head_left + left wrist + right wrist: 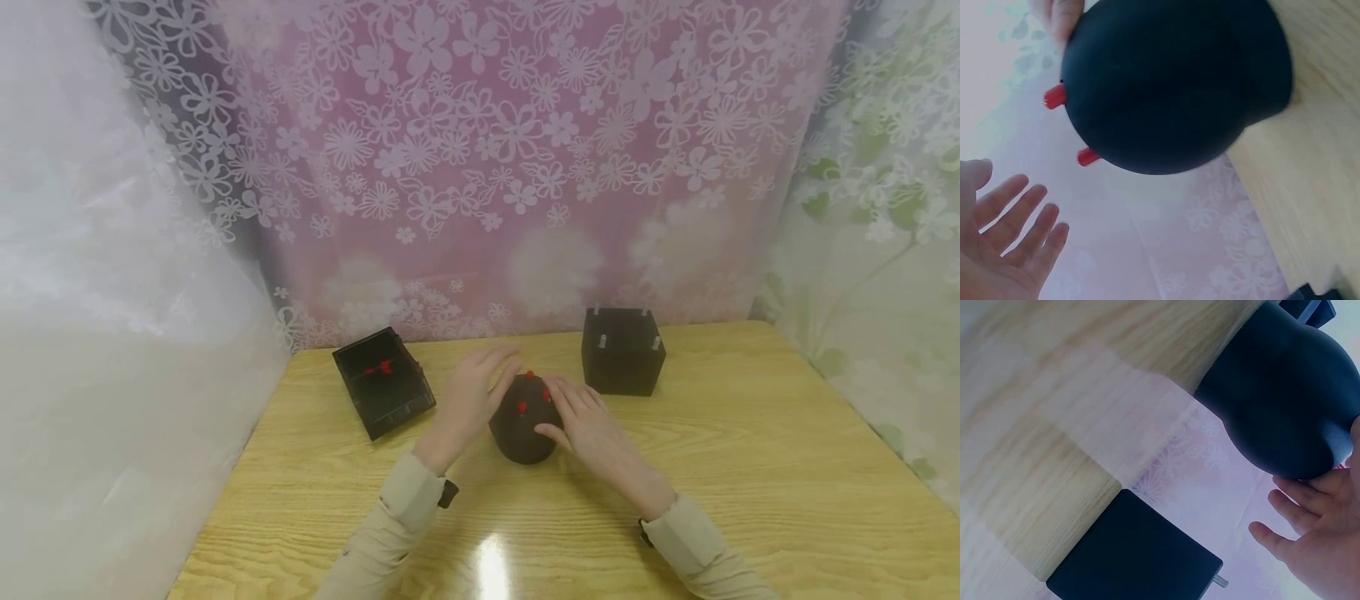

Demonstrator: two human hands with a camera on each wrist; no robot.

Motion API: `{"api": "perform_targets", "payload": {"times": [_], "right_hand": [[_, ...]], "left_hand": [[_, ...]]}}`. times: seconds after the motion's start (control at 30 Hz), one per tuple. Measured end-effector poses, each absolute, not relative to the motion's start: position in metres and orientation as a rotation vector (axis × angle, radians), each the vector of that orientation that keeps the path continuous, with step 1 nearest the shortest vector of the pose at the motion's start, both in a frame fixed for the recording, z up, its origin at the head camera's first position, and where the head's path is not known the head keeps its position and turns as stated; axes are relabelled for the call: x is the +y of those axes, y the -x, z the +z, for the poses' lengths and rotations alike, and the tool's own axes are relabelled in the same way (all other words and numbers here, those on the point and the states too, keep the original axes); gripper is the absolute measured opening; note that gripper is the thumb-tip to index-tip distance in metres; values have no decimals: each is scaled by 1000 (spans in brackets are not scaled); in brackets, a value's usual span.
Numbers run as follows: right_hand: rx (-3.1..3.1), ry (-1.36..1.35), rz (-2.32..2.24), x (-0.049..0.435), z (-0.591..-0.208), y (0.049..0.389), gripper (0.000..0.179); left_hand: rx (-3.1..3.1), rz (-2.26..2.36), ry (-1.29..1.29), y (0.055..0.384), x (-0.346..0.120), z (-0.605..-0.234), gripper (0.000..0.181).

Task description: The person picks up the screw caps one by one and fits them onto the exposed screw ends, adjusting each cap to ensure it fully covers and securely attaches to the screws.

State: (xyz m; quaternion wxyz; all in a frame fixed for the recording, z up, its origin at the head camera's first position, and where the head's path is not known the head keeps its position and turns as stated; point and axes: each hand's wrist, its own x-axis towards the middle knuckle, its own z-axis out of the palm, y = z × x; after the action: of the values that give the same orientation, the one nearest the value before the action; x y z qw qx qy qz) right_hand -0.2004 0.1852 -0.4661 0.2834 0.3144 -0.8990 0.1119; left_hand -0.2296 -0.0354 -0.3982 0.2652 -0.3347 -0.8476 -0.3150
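Observation:
A black rounded, dome-like object (523,440) stands on the table, its body narrowing toward a base in the wrist views. Small red pegs (522,407) stick out of its top. My left hand (468,396) is raised at its left side with fingers spread, apart from it in the left wrist view. On the other side, my right hand (600,437) rests its extended fingers on the object's upper right, thumb toward the front. Its fingertips (1282,482) meet the curved surface in the right wrist view. The far side of the object is hidden.
A black open tray (390,410) with several small red pieces (385,367) lies at the back left. At the back right stands a black box (622,372) with light pins at its corners. A floral curtain (510,167) hangs behind the wooden table (757,450).

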Motion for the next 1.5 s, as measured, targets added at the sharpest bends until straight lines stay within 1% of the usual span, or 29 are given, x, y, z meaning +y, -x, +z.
{"api": "perform_targets", "payload": {"times": [0.17,0.4,0.53,0.7,0.9,1.17,1.5], "right_hand": [[-2409,-844,290,184,-468,201,82],[-2492,-795,288,184,-464,200,86],[-2527,-782,254,185,-462,199,85],[-2556,-760,238,191,-459,198,85],[-2452,-769,170,193,-461,193,91],[-2332,-792,111,188,-464,190,86],[-2391,-796,137,187,-463,189,85]], "left_hand": [[-2360,-819,868,228,-46,-409,44],[-2522,-676,854,223,-59,-427,65],[-2633,-599,853,218,-62,-437,72],[-2693,-447,831,216,-61,-449,76],[-2719,-365,808,209,-57,-458,79],[-2722,-367,780,200,-51,-457,81],[-2724,-290,756,199,-50,-456,81]]}}
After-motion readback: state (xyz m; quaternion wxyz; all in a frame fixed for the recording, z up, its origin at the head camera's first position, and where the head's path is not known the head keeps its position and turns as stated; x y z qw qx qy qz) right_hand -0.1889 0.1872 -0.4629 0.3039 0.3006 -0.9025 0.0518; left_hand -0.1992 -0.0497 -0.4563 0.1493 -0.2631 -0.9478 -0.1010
